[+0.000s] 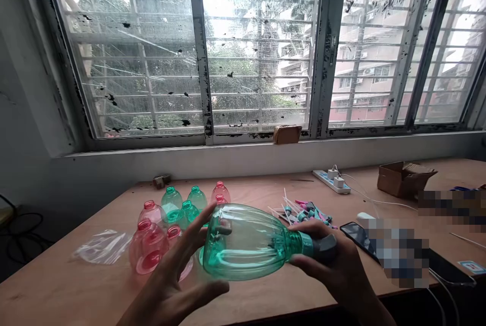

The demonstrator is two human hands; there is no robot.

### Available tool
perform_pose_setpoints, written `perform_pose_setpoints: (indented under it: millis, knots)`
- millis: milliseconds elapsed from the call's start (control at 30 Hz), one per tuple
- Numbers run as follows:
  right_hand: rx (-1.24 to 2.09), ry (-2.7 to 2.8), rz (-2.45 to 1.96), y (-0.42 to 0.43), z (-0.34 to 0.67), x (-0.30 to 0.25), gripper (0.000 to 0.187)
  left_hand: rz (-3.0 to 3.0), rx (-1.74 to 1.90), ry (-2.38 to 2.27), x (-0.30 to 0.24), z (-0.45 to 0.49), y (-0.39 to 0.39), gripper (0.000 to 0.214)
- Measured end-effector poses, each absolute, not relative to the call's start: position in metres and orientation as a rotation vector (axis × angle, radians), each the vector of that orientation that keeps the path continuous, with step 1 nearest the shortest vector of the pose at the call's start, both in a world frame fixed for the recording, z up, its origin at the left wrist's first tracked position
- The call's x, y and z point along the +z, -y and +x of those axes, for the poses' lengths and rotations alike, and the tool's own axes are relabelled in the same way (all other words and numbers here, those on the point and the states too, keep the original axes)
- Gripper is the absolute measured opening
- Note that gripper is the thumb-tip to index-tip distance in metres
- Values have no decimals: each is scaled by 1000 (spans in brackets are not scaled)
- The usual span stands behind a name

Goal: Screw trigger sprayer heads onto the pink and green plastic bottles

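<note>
A clear green plastic spray bottle [246, 242] lies sideways in the air above the wooden table [266, 192], its base to the left. My right hand [334, 260] is closed around its neck and grey-green spray head [321, 247]. My left hand [178, 270] has its fingers spread, the fingertips resting against the bottle's base. Behind the bottle stand several empty pink and green bottles [170, 214] without heads. A heap of loose spray heads with thin white tubes [304, 210] lies to the right of them.
A crumpled clear plastic bag [100, 247] lies at the left. A phone [359, 237], a white power strip [331, 181] with plugs and cable, and an open cardboard box [402, 176] sit on the right. Barred windows run along the wall behind.
</note>
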State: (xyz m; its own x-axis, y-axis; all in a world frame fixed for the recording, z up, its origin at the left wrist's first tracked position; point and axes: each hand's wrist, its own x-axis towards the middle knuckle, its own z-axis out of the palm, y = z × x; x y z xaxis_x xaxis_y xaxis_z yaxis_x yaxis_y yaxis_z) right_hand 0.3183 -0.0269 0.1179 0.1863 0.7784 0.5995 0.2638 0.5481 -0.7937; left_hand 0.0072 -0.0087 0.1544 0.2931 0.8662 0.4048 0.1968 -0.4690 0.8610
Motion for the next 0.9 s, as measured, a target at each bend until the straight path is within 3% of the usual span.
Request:
perform_pose_setpoints:
  millis: [267,467,700,900]
  knots:
    - [312,1409,-981,26,313,120,40,1729,1195,-887,166,15,17,104]
    - [427,1393,-965,27,316,121,43,1833,1224,-961,162,13,15,86]
    - [296,1420,-1044,27,317,117,47,1817,1241,-856,156,11,14,95]
    - [325,1409,-1032,24,316,114,42,1784,1226,-819,150,6,5,81]
